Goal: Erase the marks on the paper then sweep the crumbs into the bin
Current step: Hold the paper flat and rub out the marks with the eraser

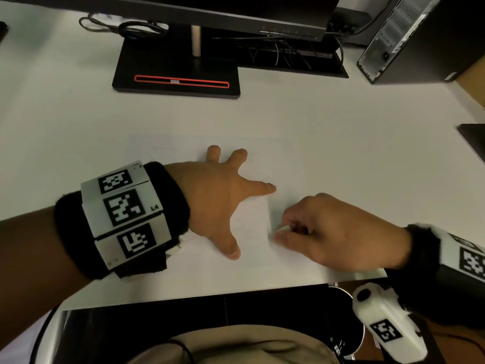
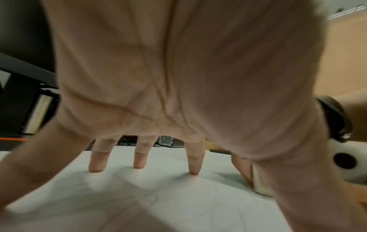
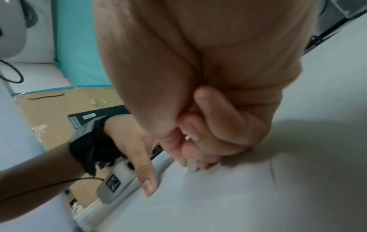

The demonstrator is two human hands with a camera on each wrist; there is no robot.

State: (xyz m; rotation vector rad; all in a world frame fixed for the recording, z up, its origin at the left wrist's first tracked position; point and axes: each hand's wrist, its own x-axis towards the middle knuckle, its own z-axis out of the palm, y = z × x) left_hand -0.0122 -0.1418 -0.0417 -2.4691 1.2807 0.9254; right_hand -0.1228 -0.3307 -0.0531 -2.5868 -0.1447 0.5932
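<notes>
Your left hand lay splayed flat on the paper, pinning it mid-desk. Your right hand pinched a small white eraser, tip on the sheet's right part. Paper white, only faint looping pencil lines visible.

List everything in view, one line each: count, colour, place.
paper: one, white with faint pencil marks, middle of desk
eraser: one, whitish, on the paper's right part
desk: one, white
monitor stand: one, black with red slot, far side
cables: several, black, far left
computer tower: one, dark, far right
left hand: one, fingers spread, pressing the paper
right hand: one, pinching the eraser
</notes>
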